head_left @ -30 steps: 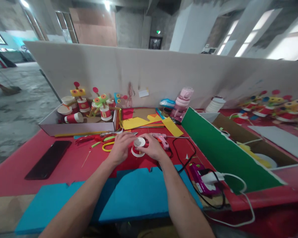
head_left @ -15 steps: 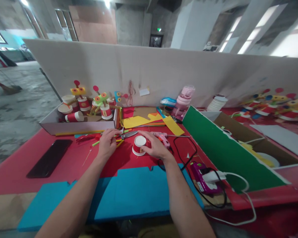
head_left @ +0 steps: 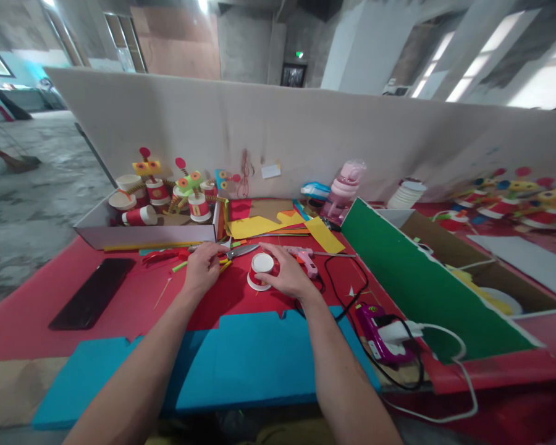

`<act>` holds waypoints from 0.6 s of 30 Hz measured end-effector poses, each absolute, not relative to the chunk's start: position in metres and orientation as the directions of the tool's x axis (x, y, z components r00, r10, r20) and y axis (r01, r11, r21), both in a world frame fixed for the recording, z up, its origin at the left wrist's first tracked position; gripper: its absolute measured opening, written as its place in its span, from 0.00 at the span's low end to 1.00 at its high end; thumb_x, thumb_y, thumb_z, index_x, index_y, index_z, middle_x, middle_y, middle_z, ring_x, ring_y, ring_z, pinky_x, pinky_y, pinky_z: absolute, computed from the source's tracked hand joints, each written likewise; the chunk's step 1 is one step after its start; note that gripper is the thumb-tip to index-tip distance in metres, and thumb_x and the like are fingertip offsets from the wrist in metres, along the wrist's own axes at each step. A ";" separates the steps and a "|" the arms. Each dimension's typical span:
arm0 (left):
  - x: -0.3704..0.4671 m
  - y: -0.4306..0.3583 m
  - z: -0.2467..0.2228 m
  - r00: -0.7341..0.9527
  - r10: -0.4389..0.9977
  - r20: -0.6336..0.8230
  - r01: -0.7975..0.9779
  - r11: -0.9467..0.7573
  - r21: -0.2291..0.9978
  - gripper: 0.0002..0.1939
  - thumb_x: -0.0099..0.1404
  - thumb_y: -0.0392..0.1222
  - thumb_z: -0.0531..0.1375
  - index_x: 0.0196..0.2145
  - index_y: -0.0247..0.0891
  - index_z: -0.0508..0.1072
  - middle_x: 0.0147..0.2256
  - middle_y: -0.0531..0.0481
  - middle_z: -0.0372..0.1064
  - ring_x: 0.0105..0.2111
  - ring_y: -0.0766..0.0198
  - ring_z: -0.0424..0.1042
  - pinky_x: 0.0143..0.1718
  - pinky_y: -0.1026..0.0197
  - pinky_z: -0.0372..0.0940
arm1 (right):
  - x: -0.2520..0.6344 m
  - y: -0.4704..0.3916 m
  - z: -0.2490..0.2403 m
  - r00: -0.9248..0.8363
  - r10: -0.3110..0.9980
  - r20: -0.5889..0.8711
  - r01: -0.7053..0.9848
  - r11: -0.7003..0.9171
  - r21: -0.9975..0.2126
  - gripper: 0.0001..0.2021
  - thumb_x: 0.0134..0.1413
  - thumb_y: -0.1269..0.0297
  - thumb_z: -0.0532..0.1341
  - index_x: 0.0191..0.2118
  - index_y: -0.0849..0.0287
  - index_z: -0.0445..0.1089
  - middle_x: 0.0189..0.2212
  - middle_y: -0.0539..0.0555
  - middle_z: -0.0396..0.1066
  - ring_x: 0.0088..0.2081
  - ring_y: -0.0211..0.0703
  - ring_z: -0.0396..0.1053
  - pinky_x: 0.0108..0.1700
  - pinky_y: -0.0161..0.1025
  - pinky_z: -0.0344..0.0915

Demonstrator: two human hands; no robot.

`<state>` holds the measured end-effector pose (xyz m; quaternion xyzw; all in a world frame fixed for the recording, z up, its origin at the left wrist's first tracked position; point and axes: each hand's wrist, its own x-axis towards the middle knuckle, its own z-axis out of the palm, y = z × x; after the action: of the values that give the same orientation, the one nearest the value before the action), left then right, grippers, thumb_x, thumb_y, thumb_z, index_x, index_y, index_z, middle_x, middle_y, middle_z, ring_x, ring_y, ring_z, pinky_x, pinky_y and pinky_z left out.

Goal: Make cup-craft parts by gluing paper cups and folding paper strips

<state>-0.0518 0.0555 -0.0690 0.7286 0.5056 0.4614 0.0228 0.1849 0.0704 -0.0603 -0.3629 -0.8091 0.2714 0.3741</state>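
Observation:
A small red and white paper cup (head_left: 262, 263) stands upside down on the red table cover, its wide rim downward. My right hand (head_left: 285, 272) curves around the cup's right side, with the thumb at the front and the fingertips by its top. Left of the cup, my left hand (head_left: 204, 267) is closed, fingers curled toward the thumb; whatever it may hold is too small to tell. Scissors (head_left: 243, 251) lie just beyond, blades pointing right, their handles partly hidden by my left hand. A pink glue gun (head_left: 306, 259) rests right of my right hand.
A white box (head_left: 148, 237) holds cups and cup figures at the back left. Yellow paper (head_left: 250, 227) lies behind the scissors. A black phone (head_left: 92, 293) is at left, blue board (head_left: 254, 358) in front. At right are a purple power strip (head_left: 384, 337), cables and a green-sided box (head_left: 426, 284).
The view has shifted slightly. My right thumb has moved a little across the front of the cup; my left hand has hardly moved.

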 end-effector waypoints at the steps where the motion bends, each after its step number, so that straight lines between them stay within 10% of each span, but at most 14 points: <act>1: -0.052 0.056 -0.069 0.065 0.760 0.647 0.716 -0.487 0.500 0.18 0.54 0.25 0.49 0.34 0.38 0.75 0.35 0.48 0.74 0.38 0.61 0.71 0.42 0.59 0.65 | 0.184 0.071 -0.061 -0.444 0.801 0.402 0.400 0.579 -0.710 0.32 0.41 0.64 0.68 0.56 0.54 0.61 0.53 0.57 0.65 0.55 0.49 0.62 0.56 0.48 0.57; 18: -0.013 0.048 -0.079 0.353 0.886 0.300 0.655 -0.463 0.597 0.43 0.51 0.33 0.59 0.64 0.40 0.49 0.58 0.42 0.61 0.58 0.47 0.57 0.60 0.39 0.46 | 0.193 0.080 -0.078 -0.532 0.837 0.128 0.655 0.503 -0.564 0.33 0.37 0.52 0.70 0.50 0.61 0.66 0.46 0.63 0.70 0.48 0.58 0.67 0.49 0.51 0.60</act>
<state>-0.0128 0.0477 -0.0792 0.8001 0.4817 0.3022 0.1910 0.1925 0.0796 -0.0778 -0.4417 -0.8443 0.2308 0.1968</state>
